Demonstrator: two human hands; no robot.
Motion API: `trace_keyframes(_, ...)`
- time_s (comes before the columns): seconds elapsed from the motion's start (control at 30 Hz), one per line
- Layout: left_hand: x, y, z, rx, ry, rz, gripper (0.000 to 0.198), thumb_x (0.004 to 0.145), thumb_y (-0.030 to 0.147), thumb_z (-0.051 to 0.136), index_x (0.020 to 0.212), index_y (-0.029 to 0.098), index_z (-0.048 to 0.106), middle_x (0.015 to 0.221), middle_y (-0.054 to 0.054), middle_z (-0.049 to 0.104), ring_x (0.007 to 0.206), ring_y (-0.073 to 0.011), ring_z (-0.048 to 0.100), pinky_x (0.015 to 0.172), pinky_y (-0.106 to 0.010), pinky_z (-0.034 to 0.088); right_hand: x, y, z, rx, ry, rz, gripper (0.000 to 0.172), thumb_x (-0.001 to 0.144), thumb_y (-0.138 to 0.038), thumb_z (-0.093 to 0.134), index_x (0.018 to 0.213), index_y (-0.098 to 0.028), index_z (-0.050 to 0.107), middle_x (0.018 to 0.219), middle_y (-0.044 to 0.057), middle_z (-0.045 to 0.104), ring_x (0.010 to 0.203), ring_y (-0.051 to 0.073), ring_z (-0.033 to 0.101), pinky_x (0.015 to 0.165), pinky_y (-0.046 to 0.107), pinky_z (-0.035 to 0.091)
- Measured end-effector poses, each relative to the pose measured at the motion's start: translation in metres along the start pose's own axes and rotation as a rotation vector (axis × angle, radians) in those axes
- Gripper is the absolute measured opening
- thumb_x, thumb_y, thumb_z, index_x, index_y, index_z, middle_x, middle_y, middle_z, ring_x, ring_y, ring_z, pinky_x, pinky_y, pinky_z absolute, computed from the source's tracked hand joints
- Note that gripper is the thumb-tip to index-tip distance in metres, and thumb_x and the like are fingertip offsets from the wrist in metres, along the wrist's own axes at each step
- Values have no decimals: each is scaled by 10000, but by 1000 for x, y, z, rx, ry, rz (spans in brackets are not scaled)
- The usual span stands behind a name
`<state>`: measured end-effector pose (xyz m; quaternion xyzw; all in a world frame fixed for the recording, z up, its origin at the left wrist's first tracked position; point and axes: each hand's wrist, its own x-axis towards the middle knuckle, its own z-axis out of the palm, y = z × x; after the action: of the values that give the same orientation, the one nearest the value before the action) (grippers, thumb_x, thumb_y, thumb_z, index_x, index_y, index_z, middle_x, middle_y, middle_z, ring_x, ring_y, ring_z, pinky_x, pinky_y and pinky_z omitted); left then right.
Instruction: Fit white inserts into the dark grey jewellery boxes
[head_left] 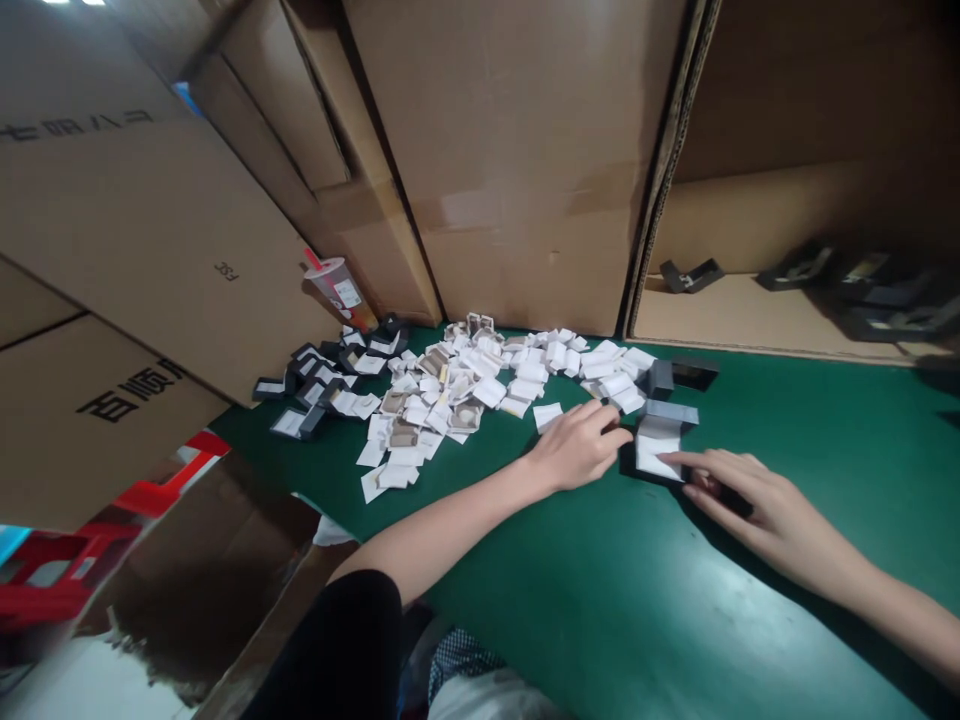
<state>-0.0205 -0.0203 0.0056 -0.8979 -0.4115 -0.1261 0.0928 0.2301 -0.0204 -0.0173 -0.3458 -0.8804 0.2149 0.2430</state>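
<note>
A small dark box (690, 412) stands on the green table with its lid raised, a white folded insert (656, 447) inside it. My left hand (577, 447) is at the box's left side, fingers curled and fingertips at its edge. From the right, my right hand (750, 495) presses its index fingertip onto the white insert, while the thumb is at the box's front edge. Left of my left hand spreads a loose pile of white folded inserts (487, 390). Just behind the box lies another dark open box (694, 374).
Several dark open boxes (300, 420) with white inserts lie at the pile's left end. Behind them stands a cup with a red lid or straw (335, 285). Tall cardboard cartons (517, 150) wall the back; an open carton (750, 310) at right holds more dark boxes (885, 285).
</note>
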Motion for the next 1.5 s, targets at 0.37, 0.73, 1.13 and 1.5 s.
trace_keyframes(0.37, -20, -51, -22, 86, 95, -391, 253, 883, 97, 418, 964, 123, 656, 961, -86, 618, 958, -212, 530, 791, -320, 474, -5, 4, -3, 4, -56, 8, 415, 919, -412, 467, 1314, -288, 483, 837, 25, 584, 791, 186, 562, 716, 337, 442)
trace_keyframes(0.73, -16, -15, -2, -46, 49, -229, 331, 922, 268, 458, 1206, 132, 559, 1301, -123, 536, 1260, -261, 452, 1052, -416, 401, -4, 0, -5, 6, -43, 1, 410, 912, -404, 483, 1301, -277, 503, 835, 22, 590, 763, 173, 565, 699, 327, 444)
trace_keyframes(1.13, 4, -13, 8, -66, 86, -261, 373, 899, 192, 426, 1262, 161, 509, 1381, -115, 465, 1318, -247, 383, 1047, -412, 400, -3, 0, -7, 6, -75, 14, 367, 929, -384, 473, 1286, -298, 485, 835, 8, 560, 780, 161, 535, 718, 319, 422)
trace_keyframes(1.5, 13, -15, 10, -122, 48, -299, 430, 916, 150, 387, 1346, 146, 401, 1232, -82, 567, 1176, -207, 487, 1042, -371, 383, -2, -1, -7, -9, -55, 13, 346, 925, -397, 458, 1241, -275, 531, 805, 18, 559, 757, 172, 547, 707, 321, 426)
